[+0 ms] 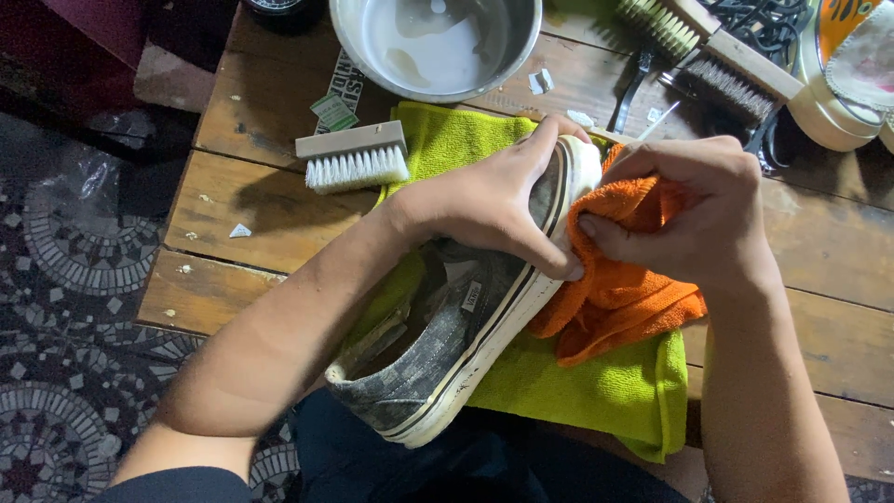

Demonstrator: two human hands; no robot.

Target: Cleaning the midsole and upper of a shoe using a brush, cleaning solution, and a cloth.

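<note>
While the left hand (489, 200) wraps over the toe end of a worn grey shoe (456, 331), its fingers curl across the upper and its thumb lies along the white sole edge, so the hand is clamped on the shoe. Its forearm runs down and toward the lower left from the shoe, wrist bent slightly inward. The shoe lies tilted on its side, toe pointing away from the person, heel hanging near the person's lap, resting on a lime-green towel (596, 387) spread beneath it.

Just to the right of the shoe's toe, the right hand (694, 210) is closed around a bunched orange cloth (619, 293), fingers folded in and thumb pressing the cloth against the white rubber edge of the sole. That forearm rises from the lower right, the wrist arched above the cloth. Both hands touch at the shoe's toe.

Left of the shoe's toe, a wooden-backed brush with white bristles (354, 156) lies on the wooden table (838, 251). Beyond the toe stands a metal bowl (436, 47) holding cloudy liquid. Further to the right of the shoe, two more brushes (712, 51) lie beside a pale shoe (838, 84).
</note>
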